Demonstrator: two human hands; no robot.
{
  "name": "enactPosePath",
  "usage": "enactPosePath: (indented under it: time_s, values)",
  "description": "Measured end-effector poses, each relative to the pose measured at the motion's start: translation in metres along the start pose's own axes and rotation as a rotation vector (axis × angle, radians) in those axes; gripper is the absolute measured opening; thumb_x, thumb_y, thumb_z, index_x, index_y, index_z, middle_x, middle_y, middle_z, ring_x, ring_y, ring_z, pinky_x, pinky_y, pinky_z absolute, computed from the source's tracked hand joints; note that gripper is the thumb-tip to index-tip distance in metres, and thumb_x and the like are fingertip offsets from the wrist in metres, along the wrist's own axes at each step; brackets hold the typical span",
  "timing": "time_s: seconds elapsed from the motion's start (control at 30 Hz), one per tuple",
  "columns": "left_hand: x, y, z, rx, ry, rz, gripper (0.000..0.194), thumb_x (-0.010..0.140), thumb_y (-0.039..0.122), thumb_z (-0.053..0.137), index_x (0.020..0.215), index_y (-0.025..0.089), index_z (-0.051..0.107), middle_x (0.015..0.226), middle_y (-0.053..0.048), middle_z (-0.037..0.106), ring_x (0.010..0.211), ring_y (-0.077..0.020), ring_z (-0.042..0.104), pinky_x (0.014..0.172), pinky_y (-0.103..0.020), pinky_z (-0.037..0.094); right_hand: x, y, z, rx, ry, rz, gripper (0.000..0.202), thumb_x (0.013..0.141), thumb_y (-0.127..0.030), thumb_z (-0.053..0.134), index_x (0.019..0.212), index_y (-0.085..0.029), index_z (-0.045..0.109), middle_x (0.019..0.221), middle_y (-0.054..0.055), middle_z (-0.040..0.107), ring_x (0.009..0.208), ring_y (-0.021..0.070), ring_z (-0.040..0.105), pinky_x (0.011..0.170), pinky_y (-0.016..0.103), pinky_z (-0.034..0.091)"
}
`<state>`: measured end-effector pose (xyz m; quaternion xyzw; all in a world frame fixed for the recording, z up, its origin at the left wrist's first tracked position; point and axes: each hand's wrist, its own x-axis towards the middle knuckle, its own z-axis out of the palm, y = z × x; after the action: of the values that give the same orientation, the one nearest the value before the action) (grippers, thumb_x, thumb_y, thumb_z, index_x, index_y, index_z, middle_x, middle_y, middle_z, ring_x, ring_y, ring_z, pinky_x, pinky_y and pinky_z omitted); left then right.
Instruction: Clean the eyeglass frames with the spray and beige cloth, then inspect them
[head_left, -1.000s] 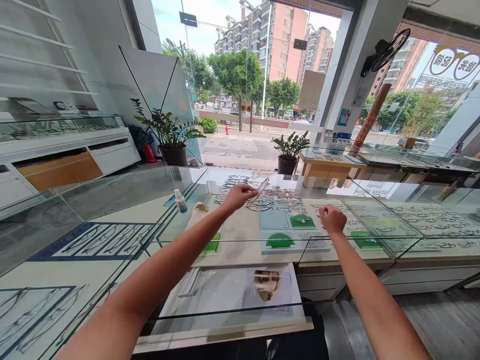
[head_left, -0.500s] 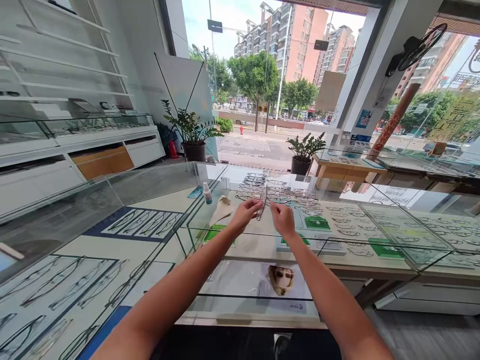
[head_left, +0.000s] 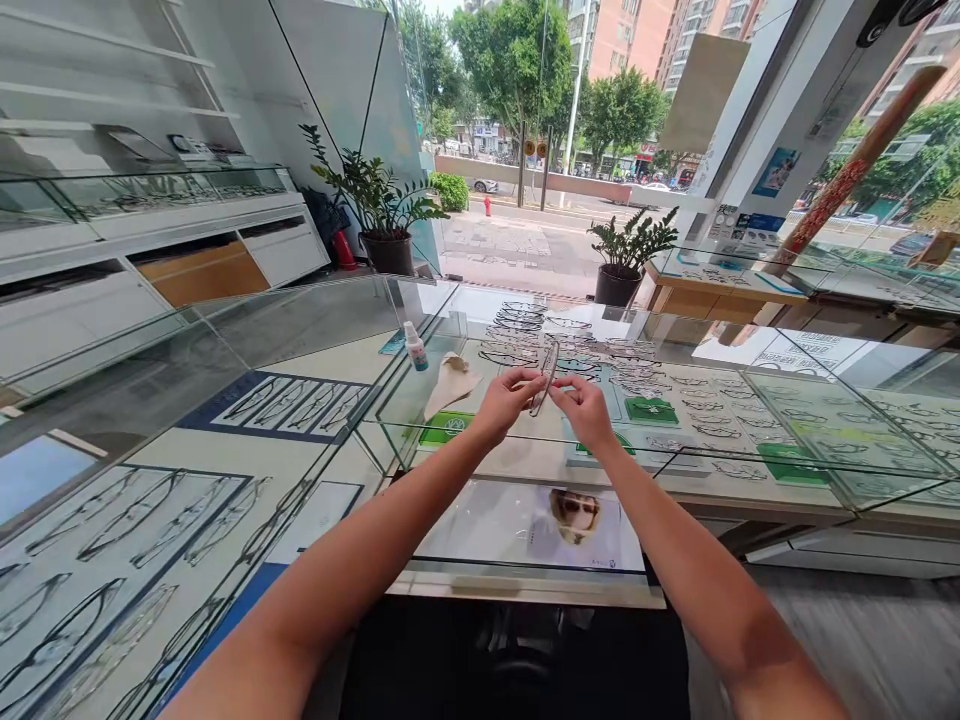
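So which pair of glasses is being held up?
The pair of glasses pinched in the left hand, raised in the air; the other glasses lie in rows.

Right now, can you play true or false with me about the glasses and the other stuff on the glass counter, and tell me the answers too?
1. The left hand is holding glasses. True.
2. The right hand is far from the glasses. False: its fingertips are right by them.
3. A beige cloth lies to the right of the spray bottle. True.
4. The spray bottle is lying on its side. False: it stands upright.
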<state>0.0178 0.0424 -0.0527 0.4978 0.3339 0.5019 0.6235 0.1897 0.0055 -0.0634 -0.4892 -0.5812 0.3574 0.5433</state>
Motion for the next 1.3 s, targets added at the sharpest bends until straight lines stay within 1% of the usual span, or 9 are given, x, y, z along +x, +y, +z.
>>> enactPosePath:
  time_s: [0.17,0.3,0.5,0.77,0.87,0.97,1.07,1.17,1.3]
  values:
    - [0.0,-0.001,0.0,0.035,0.0,0.013,0.062,0.054,0.06,0.107,0.084,0.017,0.075,0.081,-0.002,0.071,0.073,-0.0126,0.062,0.072,-0.03,0.053,0.001,-0.001,-0.002,0.023,-0.007,0.044,0.05,0.08,-0.07,0.08,0.087,-0.022,0.07,0.052,-0.011,0.031,0.054,0.0102,0.018,0.058,0.033,0.013]
    - [0.0,-0.001,0.001,0.068,-0.016,0.094,0.06,0.059,0.064,0.104,0.077,0.017,0.072,0.074,-0.001,0.068,0.07,-0.0131,0.06,0.068,-0.029,0.05,0.002,0.002,0.0,0.035,-0.047,0.06,0.053,0.079,-0.073,0.08,0.085,-0.021,0.073,0.053,-0.009,0.036,0.056,0.0108,0.02,0.059,0.032,0.015]
    - [0.0,0.0,0.001,0.081,-0.018,0.098,0.06,0.059,0.066,0.103,0.079,0.017,0.073,0.074,-0.002,0.068,0.071,-0.014,0.06,0.068,-0.029,0.051,0.002,0.005,0.001,0.036,-0.093,0.043,0.055,0.08,-0.076,0.079,0.084,-0.022,0.074,0.054,-0.008,0.037,0.058,0.0117,0.021,0.059,0.031,0.016]
    - [0.003,0.001,-0.001,0.055,0.037,0.05,0.071,0.052,0.073,0.103,0.086,0.018,0.075,0.089,-0.004,0.072,0.08,-0.0156,0.065,0.077,-0.033,0.062,0.003,0.0,-0.002,0.005,-0.051,0.005,0.048,0.083,-0.071,0.077,0.081,-0.023,0.073,0.057,-0.008,0.03,0.058,0.0122,0.022,0.059,0.033,0.019]
    - [0.005,0.001,-0.002,0.047,0.042,0.069,0.072,0.052,0.075,0.102,0.087,0.018,0.074,0.097,-0.006,0.075,0.089,-0.0182,0.067,0.079,-0.033,0.063,0.002,-0.002,-0.004,-0.048,0.026,-0.027,0.042,0.086,-0.064,0.074,0.081,-0.023,0.071,0.057,-0.009,0.031,0.057,0.0125,0.025,0.059,0.032,0.022]
    - [0.007,0.002,-0.004,0.082,0.055,0.106,0.068,0.059,0.073,0.1,0.089,0.018,0.074,0.099,-0.007,0.076,0.094,-0.0192,0.068,0.079,-0.032,0.063,0.001,-0.005,-0.009,-0.165,0.192,-0.075,0.036,0.093,-0.058,0.068,0.082,-0.024,0.067,0.055,-0.009,0.035,0.054,0.0132,0.031,0.061,0.032,0.028]
    - [0.008,0.002,-0.006,0.133,0.068,0.132,0.063,0.064,0.071,0.097,0.089,0.018,0.074,0.095,-0.006,0.075,0.089,-0.0177,0.067,0.077,-0.031,0.061,0.002,-0.008,-0.016,-0.293,0.361,-0.098,0.032,0.1,-0.055,0.061,0.091,-0.024,0.066,0.058,-0.006,0.056,0.054,0.0157,0.047,0.064,0.032,0.038]
    - [0.007,0.001,-0.007,0.203,0.059,0.161,0.057,0.07,0.069,0.094,0.087,0.019,0.073,0.091,-0.005,0.073,0.085,-0.0172,0.065,0.073,-0.029,0.06,0.004,-0.011,-0.023,-0.371,0.491,-0.141,0.03,0.103,-0.05,0.056,0.109,-0.023,0.068,0.086,0.004,0.08,0.068,0.0202,0.066,0.072,0.033,0.047]
    - [0.002,0.001,-0.003,0.296,0.021,0.213,0.049,0.077,0.064,0.09,0.085,0.019,0.072,0.087,-0.005,0.07,0.083,-0.018,0.065,0.07,-0.029,0.06,0.006,-0.012,-0.029,-0.4,0.584,-0.234,0.032,0.099,-0.043,0.061,0.126,-0.024,0.058,0.124,0.011,0.082,0.083,0.0218,0.073,0.076,0.036,0.052]
